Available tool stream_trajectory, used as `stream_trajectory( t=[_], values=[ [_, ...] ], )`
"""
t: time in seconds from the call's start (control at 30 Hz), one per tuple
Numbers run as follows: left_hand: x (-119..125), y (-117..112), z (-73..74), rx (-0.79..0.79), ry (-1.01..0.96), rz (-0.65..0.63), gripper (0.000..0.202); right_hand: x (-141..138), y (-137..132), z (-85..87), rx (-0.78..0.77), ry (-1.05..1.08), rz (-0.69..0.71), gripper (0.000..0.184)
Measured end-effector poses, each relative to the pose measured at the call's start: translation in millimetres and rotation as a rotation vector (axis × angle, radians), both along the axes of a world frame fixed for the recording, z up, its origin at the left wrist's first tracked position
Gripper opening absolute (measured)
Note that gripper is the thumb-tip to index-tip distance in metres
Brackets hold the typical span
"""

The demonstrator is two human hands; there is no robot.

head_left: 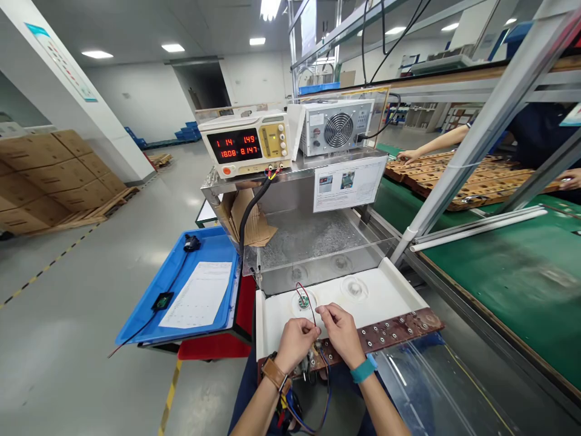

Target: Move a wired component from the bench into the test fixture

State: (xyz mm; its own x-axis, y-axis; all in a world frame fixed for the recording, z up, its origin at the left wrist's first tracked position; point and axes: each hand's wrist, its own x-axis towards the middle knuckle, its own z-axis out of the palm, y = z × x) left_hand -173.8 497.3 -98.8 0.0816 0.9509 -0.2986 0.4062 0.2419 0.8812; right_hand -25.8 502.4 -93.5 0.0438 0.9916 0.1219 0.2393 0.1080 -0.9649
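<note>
My left hand (296,343) and my right hand (339,333) meet over the near edge of a white fixture tray (385,297). Both hands pinch thin red and black wires (311,310) that run up to a small round circuit board (303,300) seated in a round recess of the tray. My fingers are closed around the wire ends just above terminals on a brown strip with holes (390,332). A brown watch strap is on my left wrist and a teal band on my right.
A power supply with red digits (245,145) and a grey fan unit (338,127) stand on the metal frame behind. A blue tray with a paper sheet (195,290) lies at left. Another person's arm (436,144) reaches over brown trays on the green bench at right.
</note>
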Motion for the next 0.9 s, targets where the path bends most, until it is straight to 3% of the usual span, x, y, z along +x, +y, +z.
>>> stream_trajectory(
  t=[0.3,0.57,0.8,0.9],
  values=[
    [2.2,-0.7,-2.0,0.010,0.002,0.014,0.022,-1.2,-0.7,0.1,-0.031,0.020,0.008,0.059],
    [2.7,7.8,-11.1,-0.051,0.024,0.065,0.013,-5.9,7.6,-13.2,-0.039,0.023,0.043,0.065],
    [-3.9,15.3,-38.6,-0.111,-0.027,0.036,0.019,-3.6,10.5,-22.0,-0.033,0.025,0.054,0.063],
    [-4.7,17.4,-43.6,-0.098,-0.029,0.046,0.022,-2.5,11.5,-27.8,-0.028,0.022,0.072,0.058]
  ],
)
